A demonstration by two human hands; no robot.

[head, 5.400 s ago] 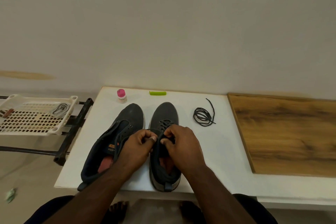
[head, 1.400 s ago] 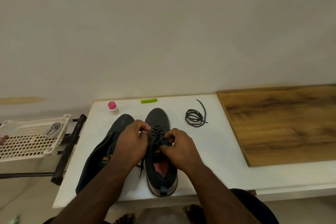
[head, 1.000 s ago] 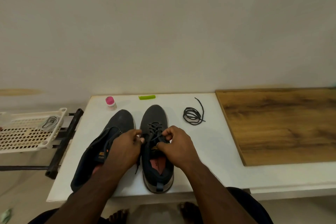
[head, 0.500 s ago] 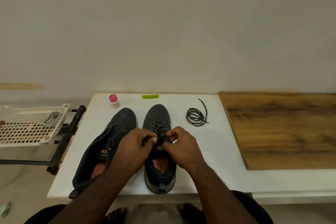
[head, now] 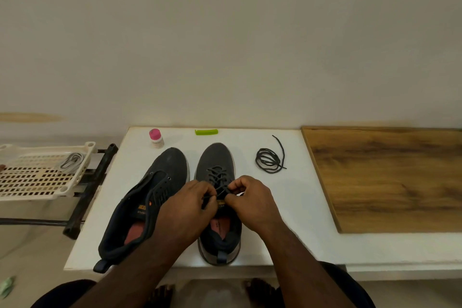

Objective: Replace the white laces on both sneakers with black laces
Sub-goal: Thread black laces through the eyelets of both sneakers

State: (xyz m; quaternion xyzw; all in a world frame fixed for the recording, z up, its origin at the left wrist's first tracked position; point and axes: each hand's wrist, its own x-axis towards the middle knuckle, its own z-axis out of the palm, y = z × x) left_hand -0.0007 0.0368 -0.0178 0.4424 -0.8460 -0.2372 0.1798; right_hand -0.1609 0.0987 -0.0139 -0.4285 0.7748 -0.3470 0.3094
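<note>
White bench [head: 295, 210] carries both sneakers: on the right sneaker [head: 217, 157], left hand [head: 186, 212] and right hand [head: 252, 201] now pinch the black lace [head: 218, 177] ends closer together than a second ago, likely knotting, while the left sneaker [head: 162, 182] awaits the coiled spare lace [head: 268, 163].

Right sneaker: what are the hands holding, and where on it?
Both the left hand and right hand pinch the loose ends of the black lace over the tongue of the right sneaker, near its top eyelets.
</note>
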